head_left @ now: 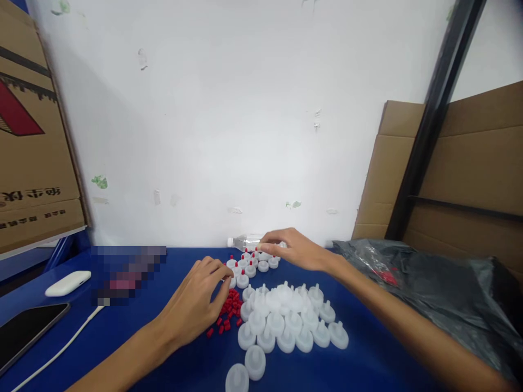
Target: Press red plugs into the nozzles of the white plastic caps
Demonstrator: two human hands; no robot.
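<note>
My left hand [200, 299] is bent over the left edge of the work, its thumb and fingertips drawn together; what they hold, if anything, is hidden. Just beside it lies a pile of small red tip caps [232, 304]. My right hand [300, 249] reaches to the back, thumb and index finger pinched at a red-tipped white nozzle cap [256, 255]. Around that spot stand several white nozzle caps with red tips [250, 269]. Nearer to me, many white nozzle caps without red tips [275, 322] are crowded together, the middle ones heaped up.
A clear plastic bottle [245, 241] lies on its side by the wall. On the blue table [171, 375] at left are a phone [30, 329], a white case [68, 283] and a white cable [61, 351]. Dark plastic sheeting [441, 294] covers the right side; cardboard [388, 169] stands behind.
</note>
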